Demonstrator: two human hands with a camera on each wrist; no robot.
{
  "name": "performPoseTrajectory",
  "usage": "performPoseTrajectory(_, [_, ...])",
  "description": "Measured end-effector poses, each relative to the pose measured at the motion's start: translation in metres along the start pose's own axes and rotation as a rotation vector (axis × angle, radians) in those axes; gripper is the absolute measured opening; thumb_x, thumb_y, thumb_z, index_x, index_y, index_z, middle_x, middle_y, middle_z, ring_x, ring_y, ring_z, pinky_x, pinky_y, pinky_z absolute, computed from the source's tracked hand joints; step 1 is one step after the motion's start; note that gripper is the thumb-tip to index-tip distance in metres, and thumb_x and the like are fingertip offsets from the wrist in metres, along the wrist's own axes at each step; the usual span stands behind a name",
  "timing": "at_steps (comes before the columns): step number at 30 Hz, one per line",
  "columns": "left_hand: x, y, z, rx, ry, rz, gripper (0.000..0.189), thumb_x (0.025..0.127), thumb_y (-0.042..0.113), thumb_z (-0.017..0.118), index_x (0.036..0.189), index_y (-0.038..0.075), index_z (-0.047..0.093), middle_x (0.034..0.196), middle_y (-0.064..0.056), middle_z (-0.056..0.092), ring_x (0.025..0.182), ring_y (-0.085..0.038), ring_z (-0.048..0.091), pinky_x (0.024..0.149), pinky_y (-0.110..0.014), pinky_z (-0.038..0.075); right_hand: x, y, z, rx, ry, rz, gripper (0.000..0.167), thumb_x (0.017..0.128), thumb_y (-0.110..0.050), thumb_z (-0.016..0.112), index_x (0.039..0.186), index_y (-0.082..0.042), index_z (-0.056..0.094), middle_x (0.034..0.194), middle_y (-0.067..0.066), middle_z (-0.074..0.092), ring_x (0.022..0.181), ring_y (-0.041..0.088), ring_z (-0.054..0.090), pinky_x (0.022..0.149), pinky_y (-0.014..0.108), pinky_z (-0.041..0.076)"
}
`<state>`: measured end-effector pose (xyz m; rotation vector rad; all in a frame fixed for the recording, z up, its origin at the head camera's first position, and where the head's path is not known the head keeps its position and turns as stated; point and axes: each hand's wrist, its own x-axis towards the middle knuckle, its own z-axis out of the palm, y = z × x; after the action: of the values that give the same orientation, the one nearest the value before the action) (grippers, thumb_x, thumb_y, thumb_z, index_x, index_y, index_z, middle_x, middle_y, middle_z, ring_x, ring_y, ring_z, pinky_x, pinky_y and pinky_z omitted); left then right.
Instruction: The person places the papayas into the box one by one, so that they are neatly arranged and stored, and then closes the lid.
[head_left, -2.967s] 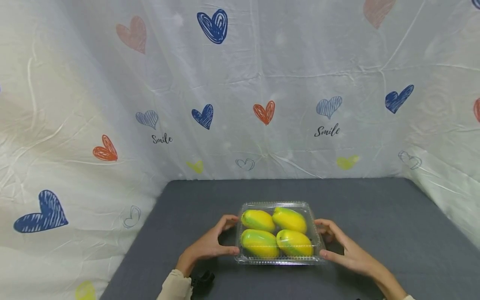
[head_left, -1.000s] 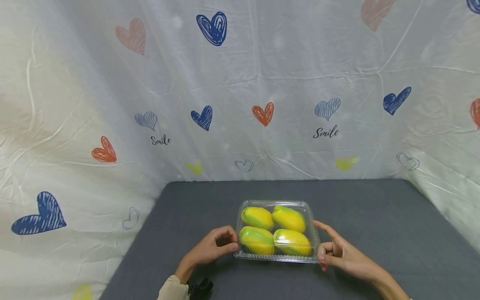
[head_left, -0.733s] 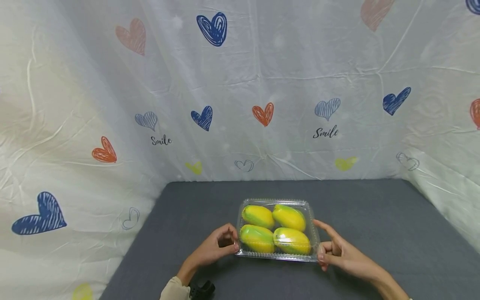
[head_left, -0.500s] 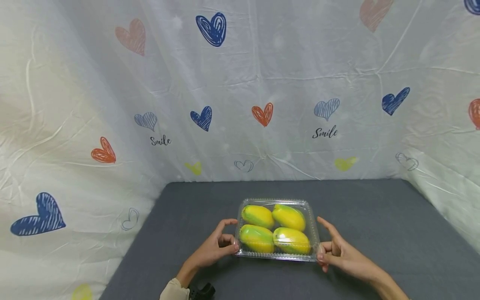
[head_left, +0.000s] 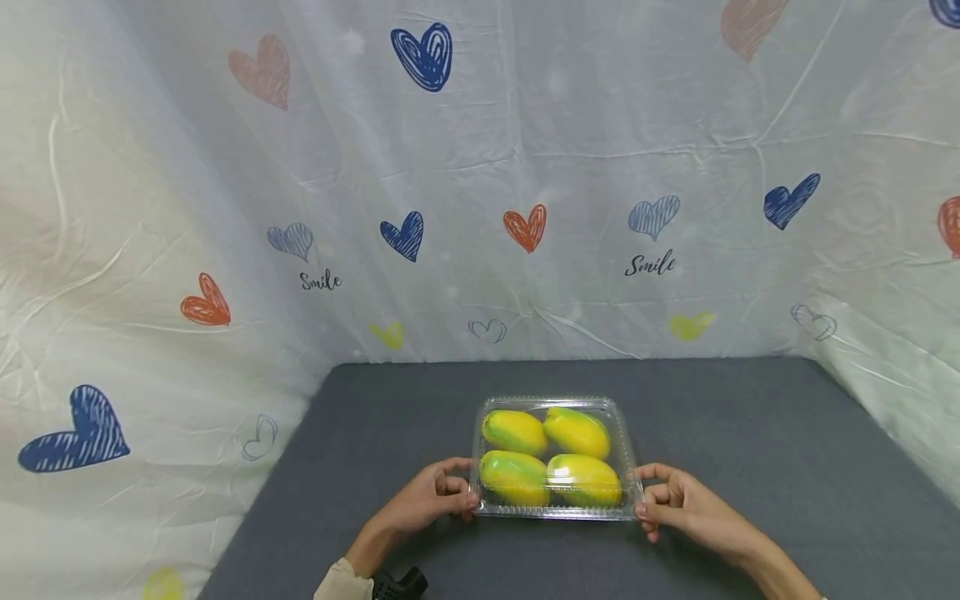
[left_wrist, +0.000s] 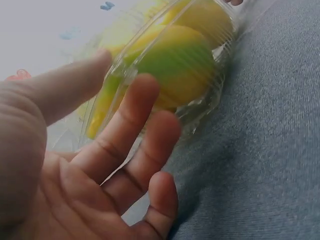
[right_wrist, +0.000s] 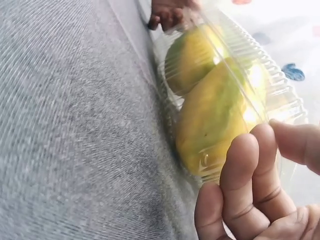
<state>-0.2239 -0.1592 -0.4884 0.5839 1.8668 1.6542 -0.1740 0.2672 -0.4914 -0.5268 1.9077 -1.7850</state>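
A clear plastic clamshell box (head_left: 557, 513) lies lid-up in front of me, holding several yellow-green mangoes (head_left: 513, 478). Its lid looks closed, with a ridged rim all round. My left hand (head_left: 422, 502) pinches the rim near the front left corner between thumb and fingers; in the left wrist view its lower fingers (left_wrist: 162, 137) are bent under the edge. Opposite, my right hand (head_left: 697, 510) pinches the rim near the front right corner, thumb above and fingertips (right_wrist: 242, 150) below. Whether the box touches the table is hard to tell.
A dark grey cloth covers the table (head_left: 420, 400). Behind and at both sides hangs a white curtain (head_left: 585, 108) printed with hearts and "Smile". A black strap device (head_left: 401, 583) sits at my left wrist, beside a cream sleeve (head_left: 345, 582).
Three seconds ago both hands were spread along the box's sides; now they pinch its rim near the front corners. The box sits slightly farther back. Lately the right index finger has lowered.
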Motion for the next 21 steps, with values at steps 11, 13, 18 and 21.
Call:
performPoseTrajectory(11, [-0.0016, 0.0031, 0.0037, -0.058, 0.014, -0.114, 0.026, 0.101, 0.029, 0.065, 0.109, 0.005, 0.061, 0.078, 0.004, 0.076, 0.07, -0.007, 0.07, 0.068, -0.026, 0.058, 0.0019, 0.0013, 0.0031, 0.006, 0.031, -0.015, 0.015, 0.102, -0.01, 0.058, 0.111, 0.002, 0.055, 0.08, -0.009, 0.068, 0.071, 0.005, 0.066, 0.075, 0.028, 0.058])
performPoseTrajectory(13, [-0.0015, 0.0023, 0.0042, -0.06, 0.027, -0.126, 0.025, 0.101, 0.032, 0.065, 0.107, 0.007, 0.062, 0.078, 0.005, 0.076, 0.067, -0.006, 0.068, 0.064, -0.024, 0.054, 0.0028, 0.0027, 0.004, 0.035, 0.023, -0.017, 0.007, 0.101, -0.009, 0.058, 0.104, -0.003, 0.06, 0.082, -0.008, 0.07, 0.073, 0.005, 0.068, 0.075, 0.029, 0.06])
performPoseTrajectory(18, [-0.0029, 0.0046, 0.0059, -0.111, 0.004, -0.119, 0.018, 0.099, 0.021, 0.067, 0.107, 0.007, 0.058, 0.08, 0.006, 0.076, 0.062, -0.004, 0.064, 0.059, -0.02, 0.049, 0.0041, 0.0036, 0.007, 0.084, 0.025, -0.013, 0.005, 0.1, -0.007, 0.058, 0.098, -0.006, 0.062, 0.083, -0.005, 0.072, 0.076, 0.009, 0.073, 0.077, 0.03, 0.062])
performPoseTrajectory(21, [-0.0027, 0.0072, 0.0076, -0.129, 0.01, -0.126, 0.018, 0.096, 0.014, 0.069, 0.105, 0.006, 0.056, 0.079, 0.005, 0.076, 0.059, -0.003, 0.06, 0.058, -0.02, 0.051, 0.0042, 0.0033, 0.0079, 0.082, 0.031, -0.012, 0.005, 0.1, -0.007, 0.058, 0.097, -0.006, 0.062, 0.083, -0.005, 0.073, 0.076, 0.01, 0.073, 0.078, 0.029, 0.061])
